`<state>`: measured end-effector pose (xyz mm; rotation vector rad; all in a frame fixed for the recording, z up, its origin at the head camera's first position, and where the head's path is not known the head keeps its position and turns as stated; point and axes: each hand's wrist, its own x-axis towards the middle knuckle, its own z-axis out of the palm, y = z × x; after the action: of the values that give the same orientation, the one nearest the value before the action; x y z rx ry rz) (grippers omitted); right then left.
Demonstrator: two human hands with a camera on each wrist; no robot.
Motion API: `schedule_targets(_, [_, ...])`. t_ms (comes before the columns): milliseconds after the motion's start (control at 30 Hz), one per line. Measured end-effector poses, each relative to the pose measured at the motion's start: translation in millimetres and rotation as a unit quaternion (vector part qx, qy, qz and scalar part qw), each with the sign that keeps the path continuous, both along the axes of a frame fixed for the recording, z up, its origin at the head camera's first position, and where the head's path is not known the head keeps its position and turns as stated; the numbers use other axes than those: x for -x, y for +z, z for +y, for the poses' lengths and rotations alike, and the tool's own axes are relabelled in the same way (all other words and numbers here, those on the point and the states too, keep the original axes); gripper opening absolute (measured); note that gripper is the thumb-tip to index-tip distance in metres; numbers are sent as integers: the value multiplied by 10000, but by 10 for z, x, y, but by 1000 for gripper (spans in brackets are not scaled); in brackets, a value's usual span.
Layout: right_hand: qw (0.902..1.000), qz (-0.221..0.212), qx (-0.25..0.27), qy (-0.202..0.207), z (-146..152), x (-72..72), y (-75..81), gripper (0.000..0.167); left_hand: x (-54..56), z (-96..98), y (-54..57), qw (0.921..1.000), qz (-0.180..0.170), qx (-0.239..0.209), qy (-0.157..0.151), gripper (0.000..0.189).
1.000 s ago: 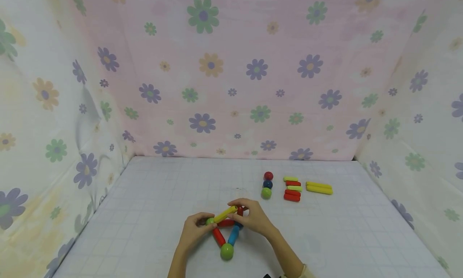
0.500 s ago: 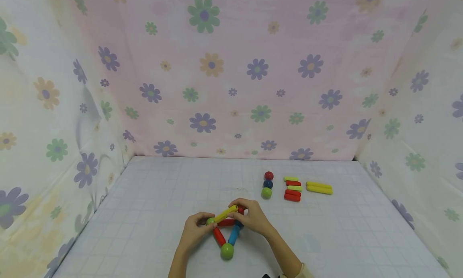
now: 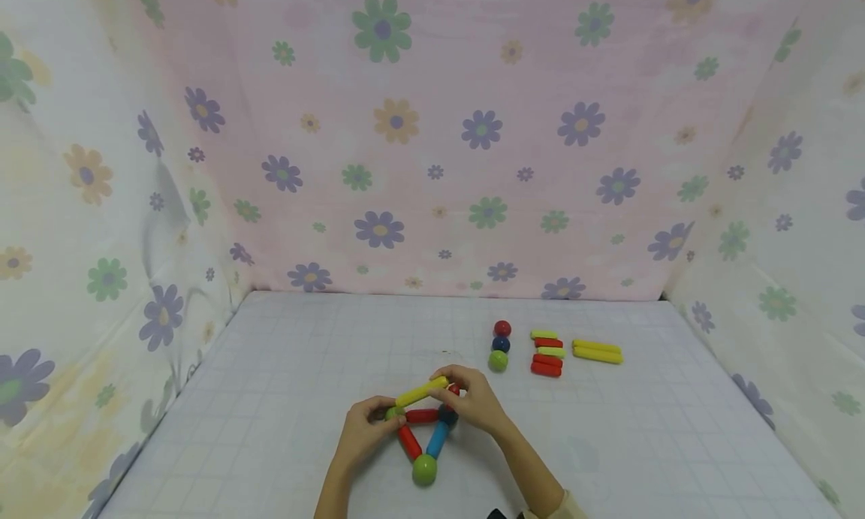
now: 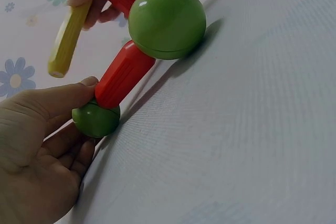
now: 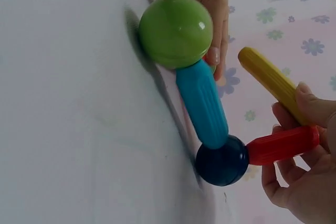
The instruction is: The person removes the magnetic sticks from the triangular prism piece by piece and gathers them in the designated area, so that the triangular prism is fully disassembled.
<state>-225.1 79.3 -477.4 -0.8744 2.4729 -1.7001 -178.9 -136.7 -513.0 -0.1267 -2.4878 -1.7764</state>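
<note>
My left hand [image 3: 361, 433] grips a green ball [image 4: 97, 121] at the left corner of a triangle of rods and balls on the table. A red rod [image 3: 409, 442] and a light blue rod [image 3: 438, 439] meet at the front green ball [image 3: 424, 470]. Another red rod [image 3: 422, 416] runs across the back to a dark blue ball [image 5: 221, 161]. My right hand [image 3: 478, 402] pinches a yellow rod [image 3: 420, 393], whose free end hangs apart from the held ball. A red rod [image 5: 283, 145] rises from the dark blue ball, beside the right fingers.
Back right on the white table [image 3: 676, 429] stands a row of balls, red [image 3: 502, 328], dark blue [image 3: 501, 344] and green [image 3: 498, 360]. Beside them lie several short red and light yellow rods [image 3: 548, 351] and two longer yellow rods [image 3: 598, 351]. Flowered cloth [image 3: 432, 203] encloses the table.
The right hand has risen a little with the yellow rod, and the rod's left end has come away from the green ball. More of the upright red rod shows. The left hand stays put.
</note>
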Motion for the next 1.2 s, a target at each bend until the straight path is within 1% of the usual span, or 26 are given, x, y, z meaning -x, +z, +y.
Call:
schedule_targets(100, [9999,-88,131,-26,4,7,26,24,4,-6,-4,10000,11,38,-24,28])
schedule_targets(200, [9982,-422,398,-144,32,1,47,24,13,-11,-8,9999,-41,117,-38,27])
schedule_targets(333, [9913,-936,818,-431,112,4,75,26,21,-11,-19,9995,-115,282,-15,27])
schedule_targets(433, [9877,-1092,938,-617,192,21,97,27,23,-7,-24,9992,-144,360,8,27])
schedule_targets(633, [9851,-1154,992,-799,353,51,95,31,26,-1,-26,9991,-169,394,23,27])
schedule_targets(833, [9794,-1325,960,-1185,540,52,66,33,20,6,-12,9992,-129,375,30,27])
schedule_targets(967, [9757,-1421,851,-1434,698,42,51,37,21,11,-7,9992,-54,384,57,28])
schedule_targets(1200, [9726,-1411,860,-1636,1038,13,-14,36,38,30,-13,9996,-26,255,111,28])
